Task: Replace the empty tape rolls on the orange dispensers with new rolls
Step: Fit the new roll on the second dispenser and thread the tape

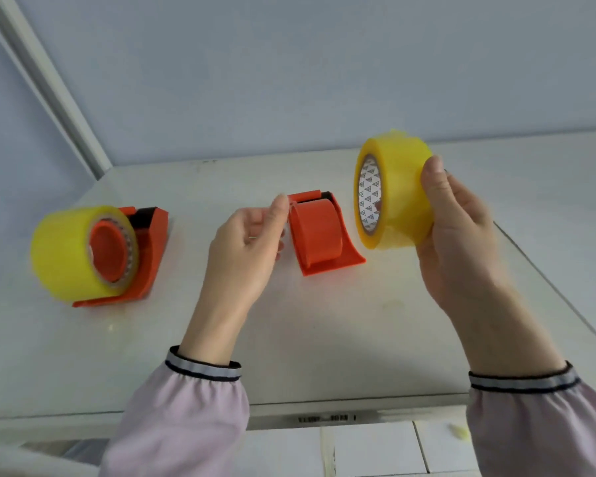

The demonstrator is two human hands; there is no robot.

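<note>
Two orange dispensers stand on the white table [324,321]. The left dispenser [152,256] carries a full yellow tape roll [66,253] on its hub. The middle dispenser [324,235] has a bare orange hub with no tape on it. My right hand [461,235] holds a new yellow tape roll [396,194] in the air to the right of the middle dispenser, its patterned core facing left. My left hand [248,242] hovers just left of the middle dispenser, thumb and forefinger pinched together on what looks like a thin clear tape end.
The table meets a pale blue wall [289,80] at the back and a white frame post [55,98] at the back left. The table's right edge [547,287] runs diagonally, and white floor tiles [375,449] show below the front edge.
</note>
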